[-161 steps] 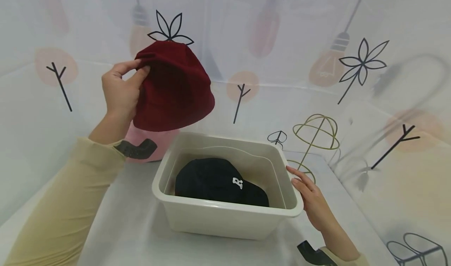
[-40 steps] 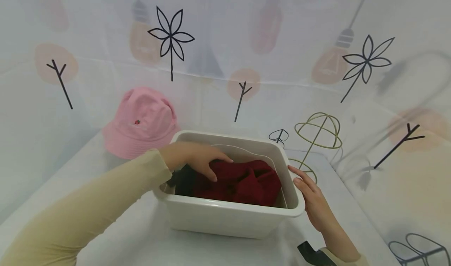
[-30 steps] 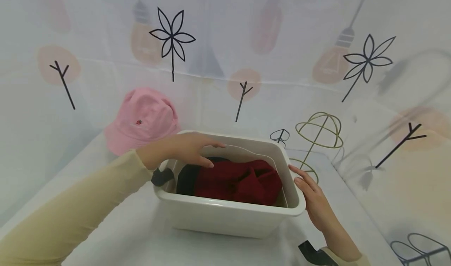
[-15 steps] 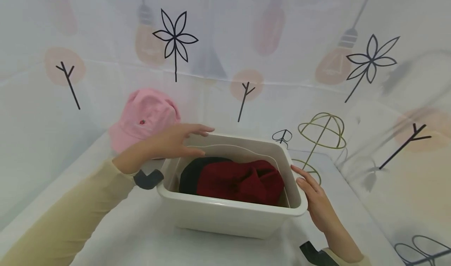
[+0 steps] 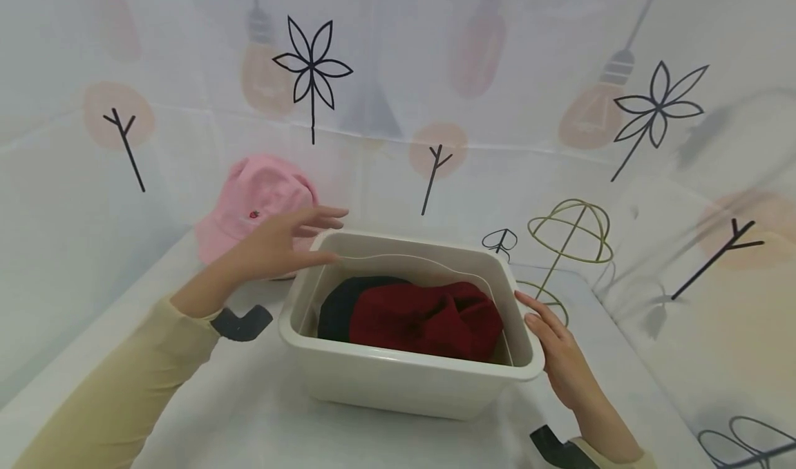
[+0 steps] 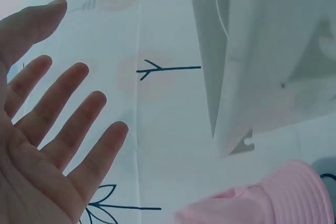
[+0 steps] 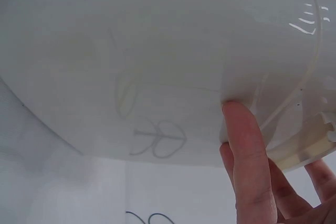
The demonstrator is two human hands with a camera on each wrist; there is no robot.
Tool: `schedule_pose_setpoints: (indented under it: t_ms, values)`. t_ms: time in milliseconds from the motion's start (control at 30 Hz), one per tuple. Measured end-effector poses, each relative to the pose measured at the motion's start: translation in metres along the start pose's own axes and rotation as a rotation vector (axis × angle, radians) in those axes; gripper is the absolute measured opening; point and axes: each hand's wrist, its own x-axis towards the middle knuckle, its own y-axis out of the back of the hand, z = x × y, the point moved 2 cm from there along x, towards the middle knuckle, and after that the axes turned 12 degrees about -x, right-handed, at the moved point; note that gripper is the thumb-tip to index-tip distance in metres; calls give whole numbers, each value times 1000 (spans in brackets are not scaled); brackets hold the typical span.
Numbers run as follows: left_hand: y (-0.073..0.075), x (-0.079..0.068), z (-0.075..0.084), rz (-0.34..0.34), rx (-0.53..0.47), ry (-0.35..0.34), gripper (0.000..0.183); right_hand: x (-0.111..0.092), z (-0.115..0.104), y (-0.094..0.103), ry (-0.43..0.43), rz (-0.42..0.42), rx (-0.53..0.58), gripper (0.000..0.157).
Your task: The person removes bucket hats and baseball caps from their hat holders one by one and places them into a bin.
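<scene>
My left hand [image 5: 280, 244] hovers over the left end of a white plastic bin [image 5: 410, 379], fingers spread and holding nothing. Its palm and separate fingers show in the left wrist view. Just behind it stands a pink bucket hat [image 5: 264, 186] with a small strawberry motif, partly covered by the hand. Inside the bin, a dark red hat [image 5: 429, 320] lies crumpled over a black cap [image 5: 336, 313], mostly hiding the cap. My right hand [image 5: 562, 358] holds the bin's right rim, with fingertips against the outer wall below the rim in the right wrist view.
A gold wire hat stand [image 5: 562, 241] rises behind the bin's right end. The white tabletop [image 5: 261, 400] reaches back to a patterned cloth backdrop [image 5: 385, 75].
The dark red hat, earlier held up by my left hand, now lies in the bin over the black cap. The left hand has drawn up and leftward toward the pink hat. The right hand keeps its place.
</scene>
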Motion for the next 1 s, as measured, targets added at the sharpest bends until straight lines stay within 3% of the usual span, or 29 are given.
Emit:
schedule_pose_setpoints:
  t_ms: [233, 600, 867, 1000]
  values:
    - [9, -20, -16, 182, -91, 95, 57, 0, 0, -1, 2, -15, 14, 43]
    - [7, -44, -42, 428, -94, 25, 49, 1, 0, 0, 10, -24, 18, 42]
    - [9, -50, -61, 524, -115, -20, 50, 0, 1, 0, 11, -26, 24, 42]
    - [11, -52, -71, 575, -113, 1, 48, 1, 1, 0, 11, -25, 21, 43]
